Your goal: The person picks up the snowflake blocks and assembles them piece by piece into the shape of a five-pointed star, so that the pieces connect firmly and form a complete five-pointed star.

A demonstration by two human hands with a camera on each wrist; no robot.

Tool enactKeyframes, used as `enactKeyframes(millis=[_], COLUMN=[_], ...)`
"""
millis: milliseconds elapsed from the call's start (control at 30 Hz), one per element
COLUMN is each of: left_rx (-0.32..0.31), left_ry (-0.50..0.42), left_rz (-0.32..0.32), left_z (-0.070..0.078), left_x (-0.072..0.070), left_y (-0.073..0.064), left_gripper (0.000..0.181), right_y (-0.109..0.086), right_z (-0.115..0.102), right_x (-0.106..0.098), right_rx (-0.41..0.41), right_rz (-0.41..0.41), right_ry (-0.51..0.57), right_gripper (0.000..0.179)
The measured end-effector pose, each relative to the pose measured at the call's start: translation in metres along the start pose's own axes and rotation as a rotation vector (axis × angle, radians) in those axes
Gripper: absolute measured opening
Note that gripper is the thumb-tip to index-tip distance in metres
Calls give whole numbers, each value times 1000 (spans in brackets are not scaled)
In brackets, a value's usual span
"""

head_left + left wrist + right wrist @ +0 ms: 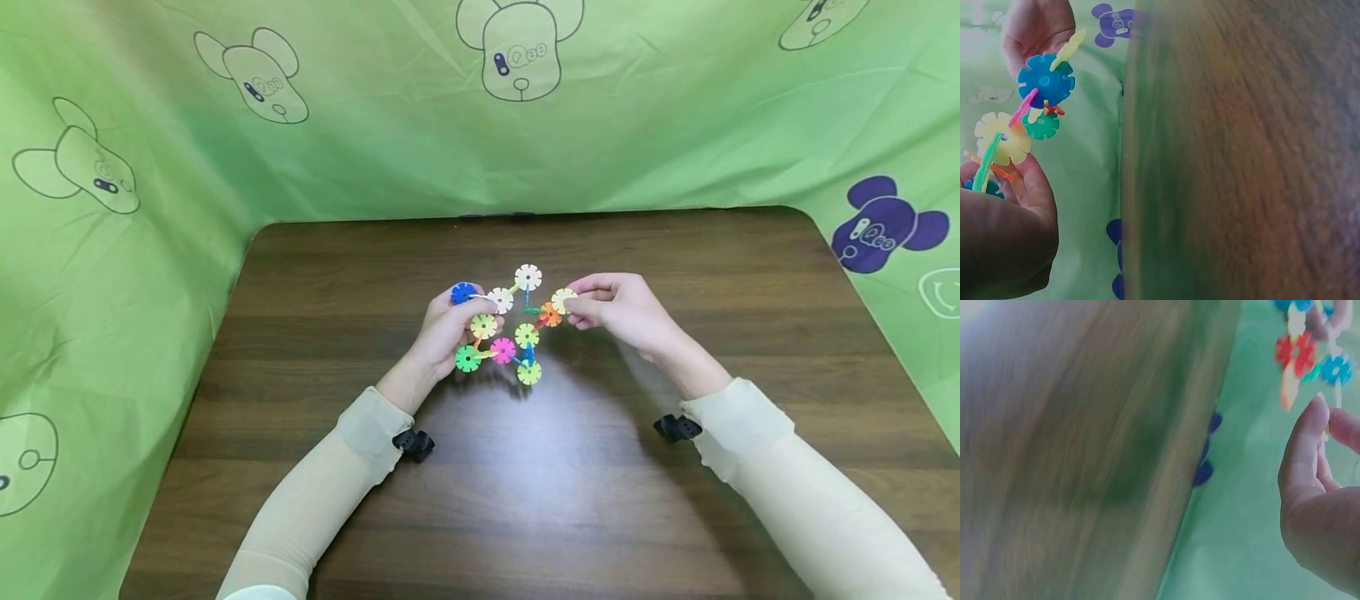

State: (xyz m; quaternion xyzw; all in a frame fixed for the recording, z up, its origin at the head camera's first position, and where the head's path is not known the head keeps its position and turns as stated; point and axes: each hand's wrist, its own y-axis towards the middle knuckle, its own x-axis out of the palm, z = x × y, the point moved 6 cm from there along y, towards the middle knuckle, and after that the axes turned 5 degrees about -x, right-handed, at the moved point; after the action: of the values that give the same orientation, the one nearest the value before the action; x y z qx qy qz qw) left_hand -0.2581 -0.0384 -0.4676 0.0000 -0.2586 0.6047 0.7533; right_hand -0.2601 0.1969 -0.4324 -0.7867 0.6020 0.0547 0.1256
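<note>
Interlocking notched plastic discs are joined edge to edge in a loop held above the table, with a pink disc (502,350) and a green disc (468,358) at its near side. At the loop's left side, my left hand (442,333) grips it, thumb on top by a white disc (499,300); a blue disc (462,293) lies over the fingers. On the right, my right hand (626,312) pinches a pale yellow disc (562,300) between thumb and fingers. That disc meets an orange disc (551,314); whether their slots are joined I cannot tell. Another white disc (528,277) tops the loop.
Beneath both hands spreads a brown wood-grain table (525,500). Green cloth (375,150) printed with bear heads hangs behind it and along the sides. A dark wrist camera (414,445) sits at the left cuff, another camera (677,428) at the right.
</note>
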Motion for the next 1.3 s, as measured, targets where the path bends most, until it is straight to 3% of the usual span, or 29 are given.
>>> enactKeyframes(millis=[233, 567, 700, 800, 1033, 1167, 1300], left_rx=[25, 49, 39, 36, 52, 62, 77], left_ry=[-47, -76, -91, -88, 42, 121, 182], left_rz=[15, 43, 14, -45, -187, -208, -180], left_z=[0, -3, -7, -7, -4, -1, 0], left_x=[2, 7, 10, 13, 21, 22, 22], left_y=[0, -1, 0, -1, -4, -5, -4], left_gripper=[17, 15, 16, 20, 58, 54, 40], right_y=[-10, -10, -11, -11, -10, -10, -11], right_z=[-7, -7, -6, -5, -3, -3, -6], right_x=[27, 40, 39, 38, 36, 35, 36], right_rx=[5, -10, -2, 6, -7, -29, -46], right_rz=[-5, 41, 66, 85, 90, 81, 64], right_ry=[83, 164, 198, 232, 213, 160, 134], right_gripper=[33, 31, 36, 39, 35, 34, 33])
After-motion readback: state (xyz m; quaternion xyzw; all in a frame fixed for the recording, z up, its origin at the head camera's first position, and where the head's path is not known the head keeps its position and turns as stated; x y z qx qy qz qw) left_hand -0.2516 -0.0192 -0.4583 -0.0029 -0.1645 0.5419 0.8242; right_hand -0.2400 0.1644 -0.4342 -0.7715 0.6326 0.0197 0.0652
